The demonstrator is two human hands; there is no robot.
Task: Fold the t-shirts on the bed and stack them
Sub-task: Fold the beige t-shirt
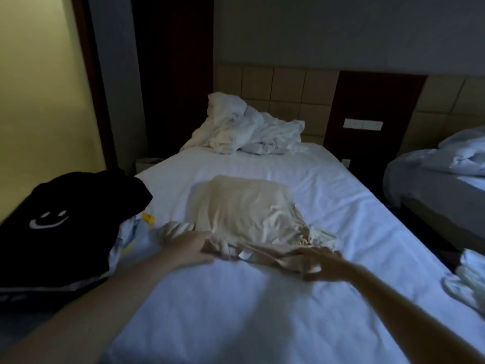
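Holding cream t-shirt (241,206) near edge — left hand (189,249), right hand (324,264).

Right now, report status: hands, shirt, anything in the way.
Left hand on near edge of beige t-shirt, grip blurred. Right hand pinches same edge. Shirt crumpled, unfolded, on bed. Black clothes pile at left, not blocking.

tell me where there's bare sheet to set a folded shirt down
Widest bare sheet: the near stretch this side of the left hand and right hand. A band is also free between the beige t-shirt and the crumpled bedding. Crowded: the left edge, under the black shirt pile.
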